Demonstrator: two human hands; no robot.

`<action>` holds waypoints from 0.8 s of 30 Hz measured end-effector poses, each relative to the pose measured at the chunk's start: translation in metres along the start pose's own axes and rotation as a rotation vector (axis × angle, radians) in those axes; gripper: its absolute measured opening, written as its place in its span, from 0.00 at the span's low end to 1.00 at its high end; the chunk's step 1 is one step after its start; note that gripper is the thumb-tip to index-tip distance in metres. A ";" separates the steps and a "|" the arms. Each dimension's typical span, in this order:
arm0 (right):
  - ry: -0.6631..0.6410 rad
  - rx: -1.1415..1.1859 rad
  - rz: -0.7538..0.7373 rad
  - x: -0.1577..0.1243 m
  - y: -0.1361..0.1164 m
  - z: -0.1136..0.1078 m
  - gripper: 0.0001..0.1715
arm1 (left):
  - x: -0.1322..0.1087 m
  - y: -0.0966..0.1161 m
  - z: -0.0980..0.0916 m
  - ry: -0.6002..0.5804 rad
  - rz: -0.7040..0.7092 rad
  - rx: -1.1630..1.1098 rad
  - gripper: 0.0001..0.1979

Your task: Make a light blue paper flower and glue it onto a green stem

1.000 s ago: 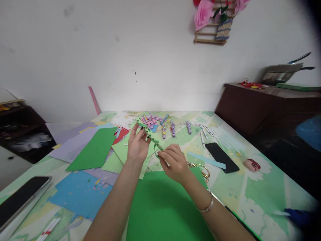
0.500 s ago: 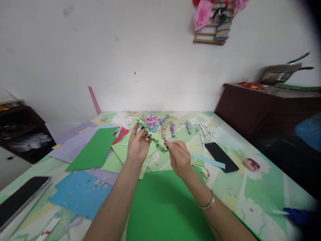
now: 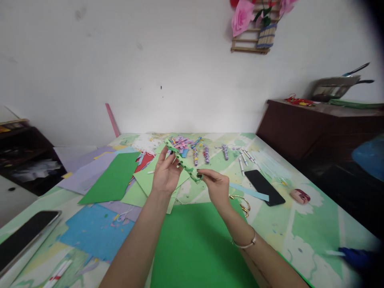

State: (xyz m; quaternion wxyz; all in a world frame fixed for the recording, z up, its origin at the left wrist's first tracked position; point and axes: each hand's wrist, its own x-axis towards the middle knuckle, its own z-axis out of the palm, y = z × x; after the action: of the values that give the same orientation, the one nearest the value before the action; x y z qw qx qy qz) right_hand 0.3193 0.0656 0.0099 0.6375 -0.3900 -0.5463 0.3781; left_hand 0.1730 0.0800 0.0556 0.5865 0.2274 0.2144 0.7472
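Two hands hold one green paper strip [image 3: 183, 163] tilted above the surface [image 3: 300, 228]. Far end is pinched by the left hand [image 3: 164, 176], loosely curled; near end is gripped by the right hand [image 3: 216, 186], closed on it. Big green sheet [image 3: 195, 248] lies beneath; scissors [image 3: 242, 204] just beside right wrist; black phone [image 3: 264, 187] further right.

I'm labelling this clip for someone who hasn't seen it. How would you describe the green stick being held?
Find the flower-print table, then the big green sheet at its near edge. Above it, the left hand and right hand hold the green stick between them, off the table. Unlike the purple sticks lying beyond, it is green with dark dots.
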 end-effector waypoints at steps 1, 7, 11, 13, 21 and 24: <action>-0.012 0.011 0.014 0.001 0.000 0.000 0.11 | 0.000 0.000 0.000 -0.003 0.002 0.003 0.17; -0.122 0.051 0.101 0.004 -0.001 -0.001 0.10 | 0.000 0.001 -0.001 -0.011 0.021 0.024 0.18; -0.193 0.080 0.148 0.006 -0.002 -0.001 0.08 | 0.001 0.001 -0.002 -0.005 0.033 0.038 0.17; -0.219 0.092 0.164 0.007 -0.003 -0.002 0.08 | 0.002 0.002 -0.003 -0.001 0.041 0.042 0.16; -0.302 0.108 0.206 0.008 -0.005 -0.004 0.09 | 0.002 0.002 -0.002 0.010 0.050 0.031 0.17; -0.297 0.098 0.207 0.008 -0.004 -0.004 0.09 | 0.002 0.002 -0.002 -0.001 0.050 0.052 0.17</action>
State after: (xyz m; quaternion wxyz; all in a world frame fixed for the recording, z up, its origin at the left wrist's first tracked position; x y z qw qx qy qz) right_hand 0.3240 0.0706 0.0167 0.5257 -0.3525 -0.5724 0.5213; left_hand 0.1695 0.0813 0.0550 0.5616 0.2482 0.2277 0.7557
